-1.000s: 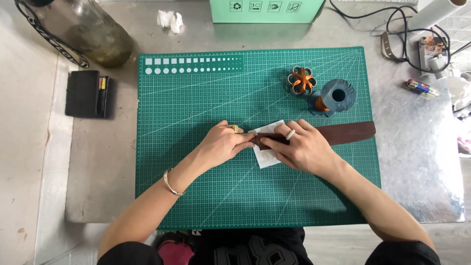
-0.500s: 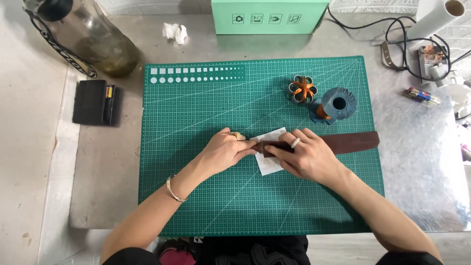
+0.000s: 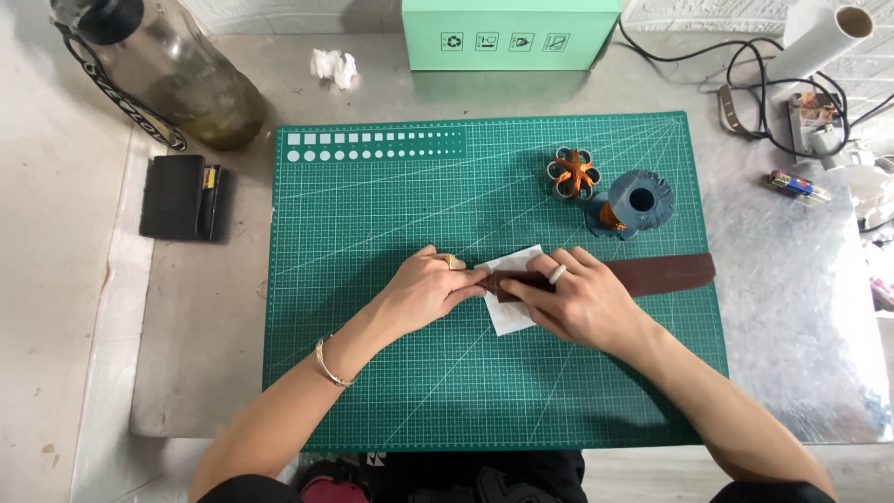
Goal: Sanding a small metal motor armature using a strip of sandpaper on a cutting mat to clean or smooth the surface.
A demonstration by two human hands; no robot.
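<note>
A long dark brown leather strip point(image 3: 666, 274) lies across the green cutting mat point(image 3: 372, 214), its left end resting on a small white paper square point(image 3: 512, 317). My left hand point(image 3: 424, 291) presses its fingertips on the strip's left end. Flat over the strip just to the right lies my right hand point(image 3: 582, 303), a white ring on one finger, holding the strip down. Whether either hand holds a small tool is hidden by the fingers.
Behind the strip on the mat stand a flower-shaped grey and orange piece point(image 3: 573, 173) and a blue-grey round holder point(image 3: 638, 203). Off the mat: a black case point(image 3: 182, 197), a glass jar point(image 3: 186, 79), a green box point(image 3: 510, 33), cables point(image 3: 745, 84), a paper roll point(image 3: 819, 33).
Both hands stay on the strip's left end with only slight finger shifts. The view has drifted a little as my head moved.
</note>
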